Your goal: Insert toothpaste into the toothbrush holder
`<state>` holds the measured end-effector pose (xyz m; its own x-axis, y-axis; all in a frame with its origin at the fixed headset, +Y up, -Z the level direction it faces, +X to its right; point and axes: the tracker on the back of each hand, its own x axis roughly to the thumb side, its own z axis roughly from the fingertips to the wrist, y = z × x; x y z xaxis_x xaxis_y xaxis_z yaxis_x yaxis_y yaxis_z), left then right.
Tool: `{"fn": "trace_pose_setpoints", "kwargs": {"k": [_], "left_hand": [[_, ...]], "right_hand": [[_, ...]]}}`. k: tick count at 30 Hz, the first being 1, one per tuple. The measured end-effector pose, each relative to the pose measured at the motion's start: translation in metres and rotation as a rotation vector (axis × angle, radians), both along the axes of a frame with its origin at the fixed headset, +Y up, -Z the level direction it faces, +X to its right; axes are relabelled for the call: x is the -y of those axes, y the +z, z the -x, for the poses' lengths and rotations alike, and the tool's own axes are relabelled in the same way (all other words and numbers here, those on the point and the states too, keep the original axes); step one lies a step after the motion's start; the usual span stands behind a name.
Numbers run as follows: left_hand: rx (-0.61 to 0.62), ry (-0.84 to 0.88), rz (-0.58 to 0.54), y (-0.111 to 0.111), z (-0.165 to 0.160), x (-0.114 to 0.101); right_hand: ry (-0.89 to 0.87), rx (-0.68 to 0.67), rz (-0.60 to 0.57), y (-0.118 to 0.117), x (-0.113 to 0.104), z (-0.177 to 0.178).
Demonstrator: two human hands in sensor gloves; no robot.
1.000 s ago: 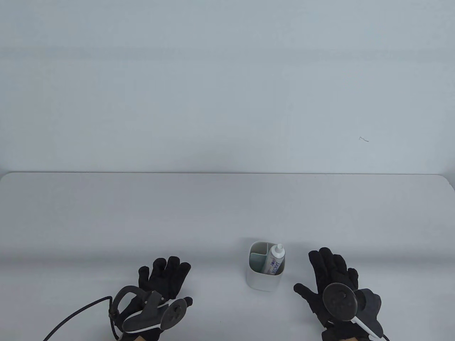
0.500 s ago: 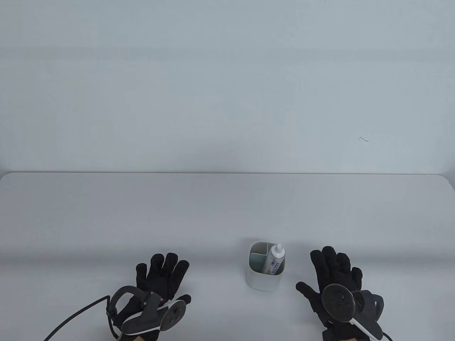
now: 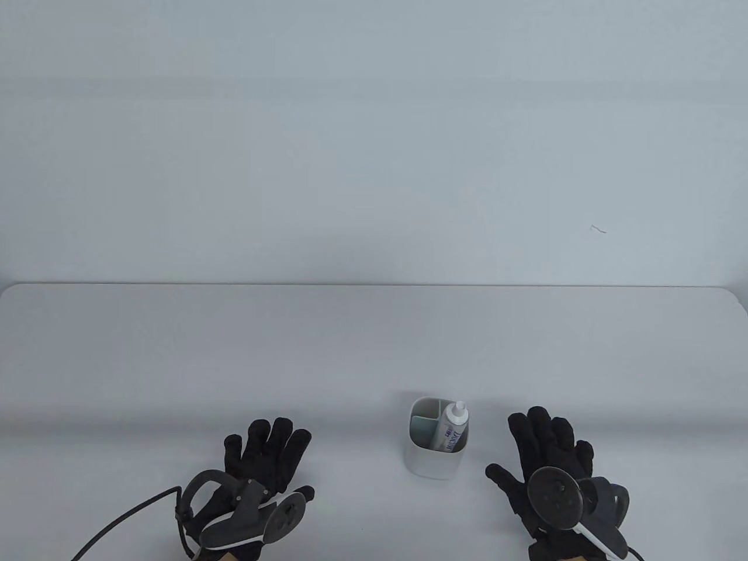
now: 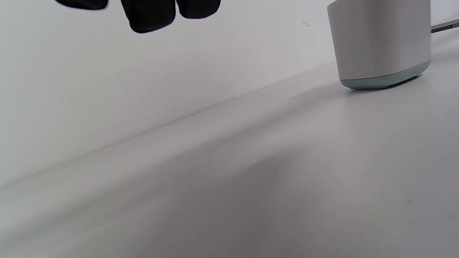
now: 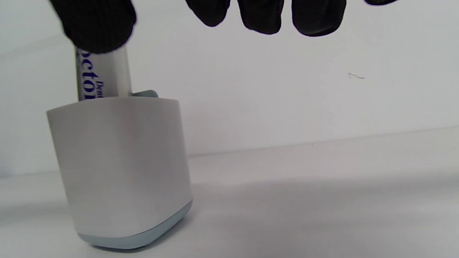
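My left hand (image 3: 266, 453) and right hand (image 3: 546, 447) lie flat and spread on the tabletop (image 3: 362, 339), fingers apart and holding nothing, well apart from each other with the toothbrush holder (image 3: 435, 450) between them. Over the last second they have barely shifted, only settling. I take that to mean the job is done: the toothpaste (image 3: 453, 429) stands cap-up in the holder's right compartment, untouched. The tabletop is pale grey and plain, the wall (image 3: 374, 146) behind it bare but for one small mark (image 3: 598, 229).
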<state>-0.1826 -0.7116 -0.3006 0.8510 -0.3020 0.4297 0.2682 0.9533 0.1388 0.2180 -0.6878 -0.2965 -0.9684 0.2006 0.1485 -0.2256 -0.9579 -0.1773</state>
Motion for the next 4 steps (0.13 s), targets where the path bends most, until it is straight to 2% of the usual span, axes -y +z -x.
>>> {"fn": "trace_pose_setpoints", "kwargs": {"k": [4], "left_hand": [[0.002, -0.003, 0.004, 0.0001, -0.0005, 0.0003]], "right_hand": [[-0.003, -0.001, 0.002, -0.0002, 0.0003, 0.0002]]}}
